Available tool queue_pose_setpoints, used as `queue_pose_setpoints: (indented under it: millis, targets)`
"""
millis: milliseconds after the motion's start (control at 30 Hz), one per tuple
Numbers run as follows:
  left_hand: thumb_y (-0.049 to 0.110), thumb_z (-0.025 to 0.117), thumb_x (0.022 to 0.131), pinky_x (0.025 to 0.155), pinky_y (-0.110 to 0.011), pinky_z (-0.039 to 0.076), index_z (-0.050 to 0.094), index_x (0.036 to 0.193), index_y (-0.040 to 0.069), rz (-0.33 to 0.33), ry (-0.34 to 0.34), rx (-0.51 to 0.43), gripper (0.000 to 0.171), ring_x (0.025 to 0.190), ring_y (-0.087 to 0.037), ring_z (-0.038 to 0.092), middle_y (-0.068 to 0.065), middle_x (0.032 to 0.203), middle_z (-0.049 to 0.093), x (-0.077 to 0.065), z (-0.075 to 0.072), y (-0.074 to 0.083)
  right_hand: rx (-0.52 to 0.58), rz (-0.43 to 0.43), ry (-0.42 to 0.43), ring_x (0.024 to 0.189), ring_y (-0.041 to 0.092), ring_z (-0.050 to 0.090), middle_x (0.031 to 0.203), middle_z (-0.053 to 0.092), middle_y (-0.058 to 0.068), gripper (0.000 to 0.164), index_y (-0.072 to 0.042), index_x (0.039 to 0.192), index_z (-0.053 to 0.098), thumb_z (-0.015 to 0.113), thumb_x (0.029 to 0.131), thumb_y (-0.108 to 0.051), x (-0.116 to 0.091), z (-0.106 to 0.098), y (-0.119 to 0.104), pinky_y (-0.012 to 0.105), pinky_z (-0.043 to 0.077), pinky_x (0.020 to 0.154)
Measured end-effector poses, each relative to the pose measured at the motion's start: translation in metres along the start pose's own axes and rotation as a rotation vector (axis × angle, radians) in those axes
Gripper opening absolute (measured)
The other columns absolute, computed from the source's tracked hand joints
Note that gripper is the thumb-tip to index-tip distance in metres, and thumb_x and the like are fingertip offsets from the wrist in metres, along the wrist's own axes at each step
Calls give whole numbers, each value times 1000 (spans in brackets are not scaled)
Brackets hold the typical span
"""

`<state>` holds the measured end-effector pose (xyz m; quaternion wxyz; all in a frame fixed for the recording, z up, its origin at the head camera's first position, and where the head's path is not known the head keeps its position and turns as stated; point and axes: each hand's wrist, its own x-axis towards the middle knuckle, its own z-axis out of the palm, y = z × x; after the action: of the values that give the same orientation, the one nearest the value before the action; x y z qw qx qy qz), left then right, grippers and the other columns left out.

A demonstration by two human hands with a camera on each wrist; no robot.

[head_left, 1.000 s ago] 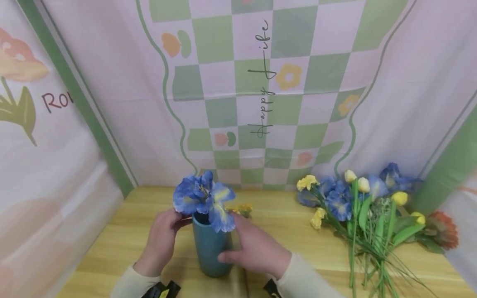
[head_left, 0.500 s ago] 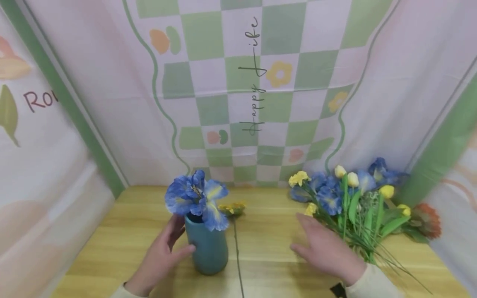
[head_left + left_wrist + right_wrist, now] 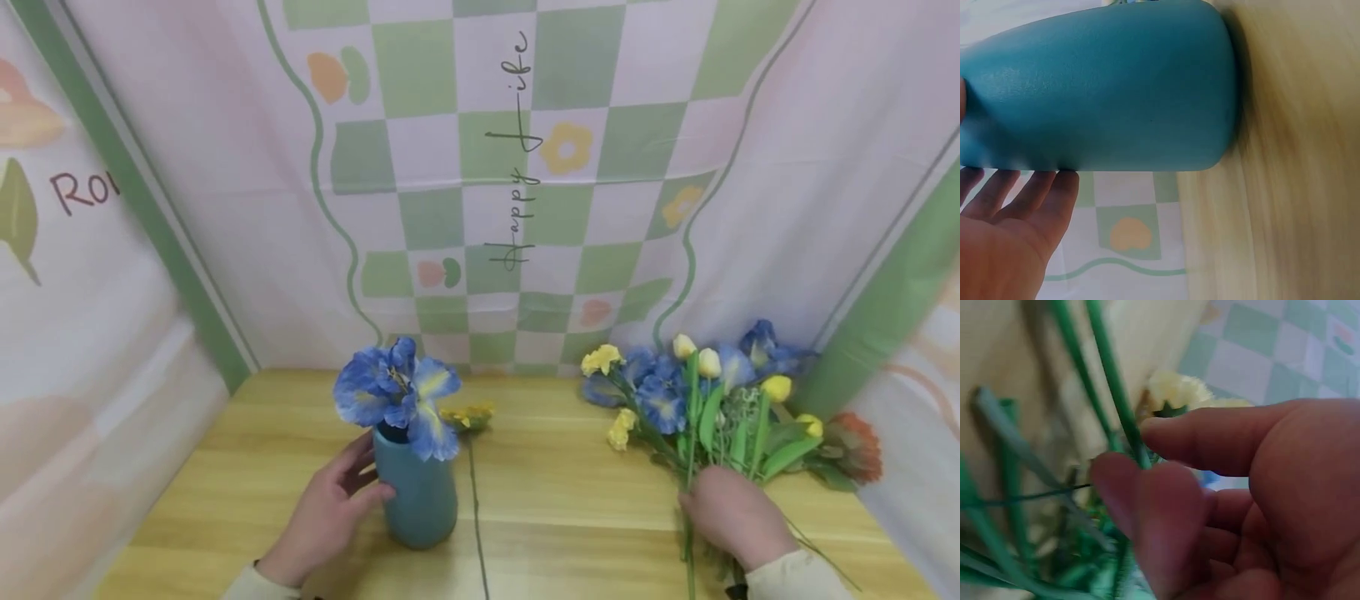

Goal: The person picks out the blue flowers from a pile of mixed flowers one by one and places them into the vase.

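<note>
A blue-green vase (image 3: 417, 492) stands upright on the wooden table, holding blue irises (image 3: 397, 392) with yellow streaks. My left hand (image 3: 322, 508) holds the vase from its left side, thumb toward the front. In the left wrist view, the fingers (image 3: 1054, 200) touch the vase wall. Over at the right, my right hand (image 3: 735, 512) is among the stems of a pile of flowers. Its thumb and fingertips pinch a green stem (image 3: 1113, 381), which seems to belong to a white tulip (image 3: 708, 362). Other fingers of that hand are partly hidden in the head view.
A yellow flower (image 3: 468, 417) lies behind the vase, its thin stem running toward the front. The pile at right also has yellow carnations (image 3: 602, 360), yellow tulips (image 3: 776, 387), more blue irises (image 3: 663, 404) and an orange-red bloom (image 3: 855, 446). A checked curtain (image 3: 495, 308) hangs behind the table.
My right hand has left the vase, crossed to the flower pile and taken a stem. My left hand stays at the vase, its thumb now at the front. The irises stay in the vase.
</note>
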<state>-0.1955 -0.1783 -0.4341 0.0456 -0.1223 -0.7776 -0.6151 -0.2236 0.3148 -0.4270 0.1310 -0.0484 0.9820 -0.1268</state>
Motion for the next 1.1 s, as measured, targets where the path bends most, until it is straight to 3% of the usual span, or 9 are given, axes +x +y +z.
queue_pose_setpoints:
  millis: [67, 333, 667, 833, 1000, 1100]
  targets:
    - [16, 79, 86, 99, -40, 49, 41, 149, 2, -16, -13, 1, 75, 125, -37, 53, -18, 149, 45, 2, -1, 1, 12, 14, 13, 60, 20, 57, 71, 61, 2, 27, -4, 76, 66, 63, 97, -22, 1, 3, 4, 50, 52, 59]
    - [19, 78, 86, 102, -38, 47, 40, 150, 4, -39, -30, -3, 76, 130, -36, 49, -15, 152, 41, 5, -1, 4, 146, 91, 98, 47, 19, 46, 54, 47, 2, 39, -13, 60, 50, 58, 97, -22, 4, 9, 13, 34, 39, 46]
    - [22, 80, 85, 102, -40, 47, 39, 151, 7, -74, -28, -6, 79, 130, -35, 49, -12, 153, 40, 9, 3, 3, 248, 129, 110, 51, 23, 48, 59, 54, 5, 39, -11, 70, 53, 44, 105, -25, -11, -15, 7, 35, 39, 49]
    - [22, 80, 84, 100, -35, 49, 39, 152, 8, -108, -21, -10, 80, 130, -35, 49, -11, 153, 41, 7, 2, 1, 250, 86, 151, 55, 21, 51, 66, 56, 4, 34, -3, 86, 61, 44, 105, -25, -15, -20, -11, 35, 41, 50]
    - [23, 79, 85, 99, -33, 49, 38, 152, 7, -107, -23, -7, 80, 129, -35, 50, -11, 153, 41, 6, 1, 1, 280, 13, 193, 60, 15, 58, 75, 62, 1, 27, 4, 106, 67, 52, 102, -18, -19, -14, -48, 34, 49, 51]
    - [23, 79, 85, 99, -35, 49, 39, 152, 7, -105, -21, 4, 79, 128, -35, 51, -12, 153, 41, 5, 0, 2, 283, -36, 220, 56, 12, 57, 70, 60, -2, 16, -2, 97, 68, 58, 97, -13, -20, -2, -74, 32, 50, 51]
